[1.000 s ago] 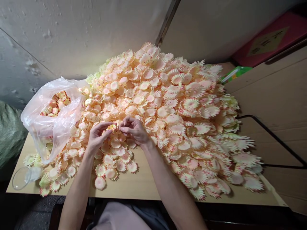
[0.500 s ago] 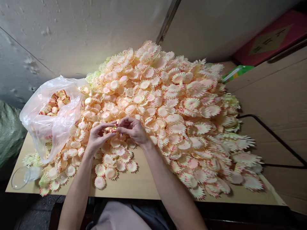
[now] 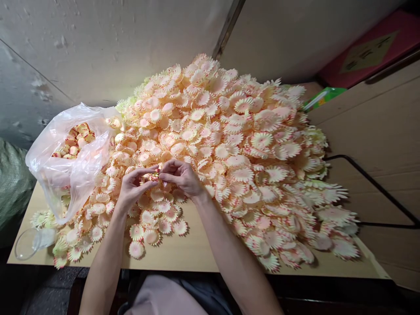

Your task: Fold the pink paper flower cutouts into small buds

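A big heap of cream and pink fabric flower petals (image 3: 236, 144) covers most of the wooden table (image 3: 197, 251). My left hand (image 3: 133, 188) and my right hand (image 3: 182, 177) meet over the heap's near left side. Between their fingertips they pinch one small petal piece (image 3: 154, 176), held just above the loose petals. The piece is mostly hidden by my fingers.
A clear plastic bag (image 3: 70, 162) with small round petal pieces stands at the left. A clear plastic cup (image 3: 28, 243) lies at the table's near left corner. A green packet (image 3: 323, 98) sits behind the heap at right. Cardboard panels and a black cable (image 3: 377, 188) are to the right.
Both hands stay together on the small petal piece, with only slight finger movement. The view has shifted a little.
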The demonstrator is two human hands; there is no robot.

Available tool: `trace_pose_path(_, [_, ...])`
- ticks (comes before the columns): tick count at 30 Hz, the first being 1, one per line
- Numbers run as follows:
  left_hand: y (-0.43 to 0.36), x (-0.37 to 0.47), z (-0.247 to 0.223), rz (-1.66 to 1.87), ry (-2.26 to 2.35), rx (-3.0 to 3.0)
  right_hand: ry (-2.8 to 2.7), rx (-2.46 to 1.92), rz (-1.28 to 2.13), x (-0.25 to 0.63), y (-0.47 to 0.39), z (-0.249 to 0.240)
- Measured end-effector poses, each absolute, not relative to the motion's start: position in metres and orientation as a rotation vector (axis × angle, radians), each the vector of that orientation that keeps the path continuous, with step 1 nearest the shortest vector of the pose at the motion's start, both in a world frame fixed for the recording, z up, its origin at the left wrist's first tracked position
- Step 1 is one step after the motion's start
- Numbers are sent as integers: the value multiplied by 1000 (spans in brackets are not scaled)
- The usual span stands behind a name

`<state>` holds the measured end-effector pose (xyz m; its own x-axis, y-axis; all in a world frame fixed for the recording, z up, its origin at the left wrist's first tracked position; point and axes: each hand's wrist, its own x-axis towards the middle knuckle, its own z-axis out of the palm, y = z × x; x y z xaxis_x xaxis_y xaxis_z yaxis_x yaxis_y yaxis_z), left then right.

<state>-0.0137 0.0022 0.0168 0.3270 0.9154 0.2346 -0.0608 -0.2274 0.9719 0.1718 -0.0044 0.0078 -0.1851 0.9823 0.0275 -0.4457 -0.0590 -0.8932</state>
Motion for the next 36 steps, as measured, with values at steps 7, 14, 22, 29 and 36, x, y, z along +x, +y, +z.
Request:
trace_pose_path(7, [3, -14, 15, 1114, 811, 1509, -1001, -773, 1564, 173, -6, 10])
trace_pose_path(14, [4, -14, 12, 1100, 798, 1496, -1021, -769, 1569, 174, -6, 10])
trace_pose_path(22, [4, -14, 16, 1109, 838, 1535, -1023, -768, 1576, 175, -6, 8])
trace_pose_path(29, [5, -14, 13, 1109, 820, 1555, -1046, -794, 1563, 174, -7, 10])
trace_pose_path(36, [5, -14, 11, 1098, 797, 1549, -1070, -820, 1528, 173, -6, 10])
